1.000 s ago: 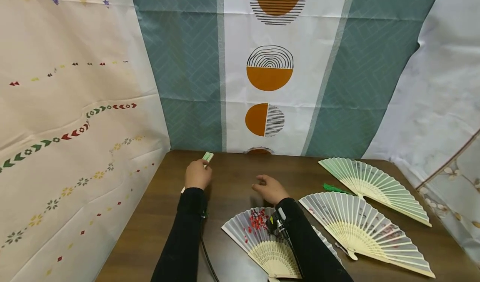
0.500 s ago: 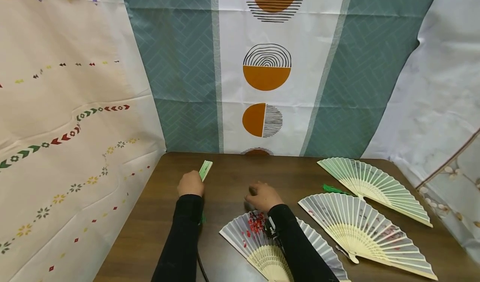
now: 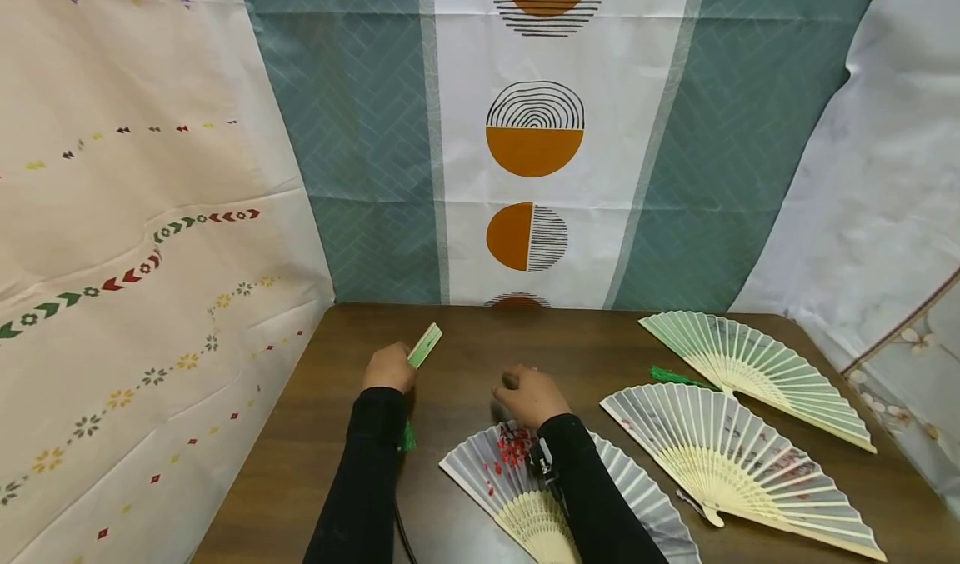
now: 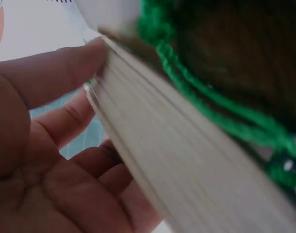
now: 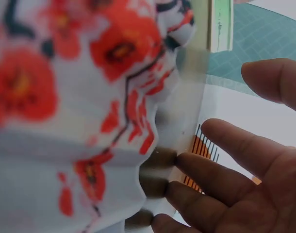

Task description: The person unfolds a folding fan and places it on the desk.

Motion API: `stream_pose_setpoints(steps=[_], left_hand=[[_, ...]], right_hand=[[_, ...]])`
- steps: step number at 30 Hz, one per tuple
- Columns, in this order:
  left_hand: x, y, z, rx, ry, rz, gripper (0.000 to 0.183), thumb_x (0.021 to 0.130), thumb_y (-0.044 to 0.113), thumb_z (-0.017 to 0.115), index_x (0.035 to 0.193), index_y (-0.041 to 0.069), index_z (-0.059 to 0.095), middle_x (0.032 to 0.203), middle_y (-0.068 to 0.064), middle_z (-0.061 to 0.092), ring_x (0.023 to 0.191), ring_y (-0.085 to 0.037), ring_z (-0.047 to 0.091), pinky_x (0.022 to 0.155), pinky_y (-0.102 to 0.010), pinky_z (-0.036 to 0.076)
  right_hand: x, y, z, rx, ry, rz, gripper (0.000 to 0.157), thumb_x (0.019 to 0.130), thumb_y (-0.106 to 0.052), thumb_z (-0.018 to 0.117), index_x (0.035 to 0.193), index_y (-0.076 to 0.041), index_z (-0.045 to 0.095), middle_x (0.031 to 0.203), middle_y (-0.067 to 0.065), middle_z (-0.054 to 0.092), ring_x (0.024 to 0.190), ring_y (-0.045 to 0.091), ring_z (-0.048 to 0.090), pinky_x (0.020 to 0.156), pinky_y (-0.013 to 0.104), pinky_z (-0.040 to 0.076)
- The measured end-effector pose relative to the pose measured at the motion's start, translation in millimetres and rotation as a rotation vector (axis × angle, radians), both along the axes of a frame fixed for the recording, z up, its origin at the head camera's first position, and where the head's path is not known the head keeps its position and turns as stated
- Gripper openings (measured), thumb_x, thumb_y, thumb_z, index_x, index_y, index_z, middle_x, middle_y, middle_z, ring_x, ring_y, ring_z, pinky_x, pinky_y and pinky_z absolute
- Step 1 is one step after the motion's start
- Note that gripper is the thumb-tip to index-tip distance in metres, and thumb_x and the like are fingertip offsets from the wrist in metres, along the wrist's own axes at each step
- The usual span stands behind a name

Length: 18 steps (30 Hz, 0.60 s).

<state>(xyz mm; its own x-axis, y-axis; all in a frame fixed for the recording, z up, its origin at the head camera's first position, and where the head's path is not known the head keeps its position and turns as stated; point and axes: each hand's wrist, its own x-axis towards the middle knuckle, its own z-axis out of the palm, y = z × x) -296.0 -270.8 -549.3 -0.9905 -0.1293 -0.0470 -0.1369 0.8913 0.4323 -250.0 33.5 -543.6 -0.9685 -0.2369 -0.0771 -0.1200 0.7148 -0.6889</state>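
A folded pale-green hand fan (image 3: 425, 346) slants out from my left hand (image 3: 388, 368), over the left part of the table. In the left wrist view my thumb and fingers pinch the stack of its wooden ribs (image 4: 153, 126), and a green cord (image 4: 201, 97) runs beside it. The green tassel (image 3: 407, 437) hangs below the wrist. My right hand (image 3: 534, 396) is low at the middle of the table, fingers loosely bent around nothing, fingertips at the tabletop (image 5: 157, 174). Under the right wrist lies a spread white fan (image 3: 480, 464) with red blossoms, partly covered by the forearm.
At the right lie two more spread fans: a grey-white one (image 3: 675, 418) and, behind it, a green one (image 3: 697, 339) with its own green tassel (image 3: 675, 376). The brown table (image 3: 480, 339) ends at a hanging patterned cloth (image 3: 375, 214).
My left hand has drawn back toward me with the folded fan, and its tassel has come into view. The right hand has shifted slightly left and nearer. The spread fans stay put.
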Motion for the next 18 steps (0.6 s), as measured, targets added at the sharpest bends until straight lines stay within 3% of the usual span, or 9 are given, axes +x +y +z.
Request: stream_pose_setpoints(steps=[2, 5, 6, 7, 11, 14, 18], left_hand=[[0.9, 2, 2.6, 0.007, 0.014, -0.005, 0.015, 0.102, 0.017, 0.077, 0.109, 0.004, 0.080, 0.102, -0.015, 0.082, 0.089, -0.033, 0.074, 0.087, -0.055, 0.067], [-2.9, -1, 2.8, 0.012, 0.017, 0.000, 0.015, 0.104, 0.023, 0.081, 0.099, 0.009, 0.083, 0.097, -0.009, 0.083, 0.085, -0.029, 0.074, 0.082, -0.052, 0.067], [-6.5, -4, -1.0, 0.015, 0.026, -0.001, 0.014, 0.103, 0.023, 0.082, 0.096, 0.011, 0.084, 0.096, -0.007, 0.083, 0.084, -0.028, 0.074, 0.080, -0.051, 0.067], [-14.8, -10, -14.2, 0.018, 0.049, -0.003, 0.012, 0.102, 0.025, 0.084, 0.094, 0.015, 0.085, 0.094, -0.004, 0.083, 0.082, -0.026, 0.074, 0.075, -0.049, 0.066], [-10.7, -7, -7.7, 0.105, 0.146, -0.015, 0.010, 0.100, 0.026, 0.087, 0.093, 0.019, 0.086, 0.092, -0.001, 0.083, 0.079, -0.024, 0.072, 0.067, -0.043, 0.061], [13.3, 14, 35.4, 0.234, 0.180, -0.053, 0.010, 0.101, 0.024, 0.086, 0.101, 0.013, 0.087, 0.098, -0.007, 0.084, 0.084, -0.027, 0.072, 0.070, -0.043, 0.060], [47.4, 47, 100.1, 0.448, 0.152, -0.112, 0.015, 0.105, 0.017, 0.083, 0.113, 0.004, 0.085, 0.106, -0.016, 0.082, 0.092, -0.030, 0.072, 0.075, -0.038, 0.061]], right_hand=[[1.0, 2, 1.3, -0.013, -0.008, -0.005, 0.058, 0.107, -0.045, 0.071, 0.155, -0.012, 0.071, 0.167, 0.024, 0.061, 0.164, 0.055, 0.045, 0.137, 0.068, 0.040], [0.4, 3, 3.7, -0.024, -0.010, 0.002, 0.060, 0.107, -0.047, 0.070, 0.156, -0.013, 0.070, 0.167, 0.024, 0.060, 0.163, 0.057, 0.044, 0.136, 0.070, 0.040], [2.1, 4, 7.3, -0.031, -0.011, 0.008, 0.061, 0.107, -0.048, 0.070, 0.157, -0.013, 0.069, 0.167, 0.024, 0.061, 0.163, 0.058, 0.045, 0.136, 0.071, 0.040], [3.7, 5, 9.1, -0.029, -0.001, 0.021, 0.063, 0.108, -0.051, 0.069, 0.158, -0.014, 0.068, 0.167, 0.023, 0.062, 0.162, 0.058, 0.046, 0.133, 0.072, 0.042], [18.9, 10, 35.3, -0.070, -0.009, 0.078, 0.069, 0.110, -0.051, 0.065, 0.164, -0.007, 0.059, 0.165, 0.026, 0.062, 0.154, 0.056, 0.056, 0.124, 0.073, 0.051], [28.5, 11, 59.1, -0.138, -0.048, 0.092, 0.071, 0.113, -0.045, 0.064, 0.168, -0.003, 0.052, 0.165, 0.029, 0.060, 0.150, 0.053, 0.060, 0.121, 0.072, 0.054], [33.4, 12, 84.1, -0.242, -0.061, 0.045, 0.071, 0.115, -0.042, 0.066, 0.171, -0.003, 0.047, 0.171, 0.028, 0.055, 0.157, 0.051, 0.055, 0.129, 0.071, 0.048]])
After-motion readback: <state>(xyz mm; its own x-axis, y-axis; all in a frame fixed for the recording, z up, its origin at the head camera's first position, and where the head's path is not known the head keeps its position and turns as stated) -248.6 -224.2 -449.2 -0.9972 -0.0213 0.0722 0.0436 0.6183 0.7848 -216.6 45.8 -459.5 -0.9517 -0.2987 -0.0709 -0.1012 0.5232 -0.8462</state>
